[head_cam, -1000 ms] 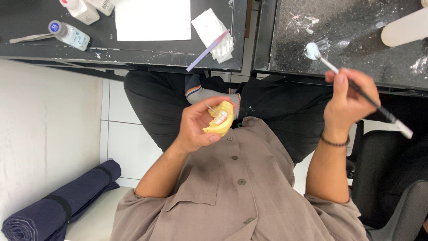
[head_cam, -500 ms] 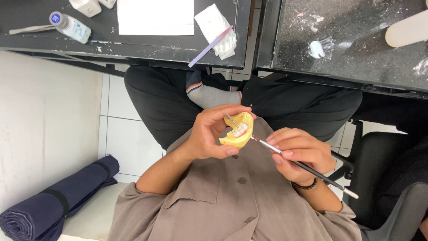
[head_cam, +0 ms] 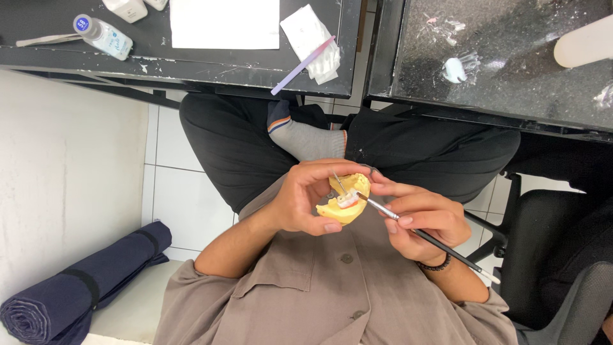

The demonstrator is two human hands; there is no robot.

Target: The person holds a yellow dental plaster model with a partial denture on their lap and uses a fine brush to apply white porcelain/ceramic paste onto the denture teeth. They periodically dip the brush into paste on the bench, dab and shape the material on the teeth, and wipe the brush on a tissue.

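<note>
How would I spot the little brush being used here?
Find the person's lap in the middle of the picture, where the left hand cups a yellow plaster dental model. The right hand holds a thin dark-handled brush like a pen, tip on the model. The lilac stick lies on the desk.

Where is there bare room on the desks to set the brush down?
Free: the left desk between the bottle and the white paper. The right desk is bare but spattered. Crowded: the tissue and purple stick corner.
</note>
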